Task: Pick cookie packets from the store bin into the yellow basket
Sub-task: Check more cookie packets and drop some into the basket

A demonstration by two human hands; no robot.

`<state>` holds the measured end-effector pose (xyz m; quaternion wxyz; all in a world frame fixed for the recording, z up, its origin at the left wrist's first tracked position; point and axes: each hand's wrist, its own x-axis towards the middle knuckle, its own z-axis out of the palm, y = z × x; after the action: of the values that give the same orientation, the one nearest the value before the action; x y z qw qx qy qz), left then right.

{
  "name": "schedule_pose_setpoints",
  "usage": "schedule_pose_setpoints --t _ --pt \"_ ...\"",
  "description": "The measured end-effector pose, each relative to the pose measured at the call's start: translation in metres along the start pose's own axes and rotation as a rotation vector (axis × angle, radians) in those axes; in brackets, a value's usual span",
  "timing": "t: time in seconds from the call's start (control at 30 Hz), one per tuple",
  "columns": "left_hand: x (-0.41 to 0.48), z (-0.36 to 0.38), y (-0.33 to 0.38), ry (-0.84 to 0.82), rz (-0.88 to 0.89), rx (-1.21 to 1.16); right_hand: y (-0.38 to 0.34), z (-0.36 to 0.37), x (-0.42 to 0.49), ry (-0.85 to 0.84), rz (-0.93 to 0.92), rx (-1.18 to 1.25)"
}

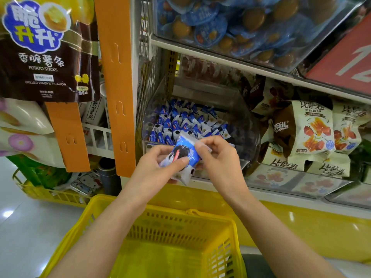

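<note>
A clear plastic store bin on the shelf holds several small blue-and-white cookie packets. Just in front of the bin, my left hand and my right hand both grip a few blue-and-white cookie packets between them, the left from below-left, the right pinching the top right end. Below my forearms stands the yellow basket, its inside showing no packets.
Beige snack bags fill the bin to the right. Blue cup snacks lie on the shelf above. An orange hanging strip with potato stick bags is at left. A second yellow basket stands on the floor at left.
</note>
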<state>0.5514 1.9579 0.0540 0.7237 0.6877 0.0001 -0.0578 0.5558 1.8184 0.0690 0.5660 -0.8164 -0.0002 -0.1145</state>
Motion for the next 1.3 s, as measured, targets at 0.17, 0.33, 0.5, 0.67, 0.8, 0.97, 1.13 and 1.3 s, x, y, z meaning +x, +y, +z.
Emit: schedule_pose_setpoints --t 0.17,0.33,0.5,0.67,0.8,0.97,1.13,1.3 --pt "0.000 -0.002 0.001 0.145 0.058 -0.057 -0.001 -0.004 0.007 -0.104 0.167 0.140" --pt "0.002 -0.001 0.001 0.174 0.103 -0.200 0.002 -0.004 0.005 -0.241 0.261 0.196" --pt "0.004 -0.001 -0.004 0.186 0.133 -0.107 0.001 -0.004 0.006 -0.269 0.374 0.189" --pt "0.004 -0.009 -0.002 0.231 0.306 0.118 0.003 -0.003 -0.001 -0.253 -0.008 -0.317" --pt "0.002 -0.009 -0.001 0.119 0.381 0.363 0.000 -0.005 -0.005 -0.274 -0.167 -0.299" --pt "0.000 -0.001 -0.005 0.121 0.323 0.369 -0.002 -0.005 -0.005 -0.237 -0.187 -0.278" --pt "0.000 -0.002 -0.003 0.074 0.286 0.291 -0.003 -0.003 -0.008 -0.196 -0.223 -0.228" --pt "-0.001 -0.004 0.001 0.001 0.221 0.140 -0.003 -0.005 -0.014 -0.064 -0.634 -0.571"
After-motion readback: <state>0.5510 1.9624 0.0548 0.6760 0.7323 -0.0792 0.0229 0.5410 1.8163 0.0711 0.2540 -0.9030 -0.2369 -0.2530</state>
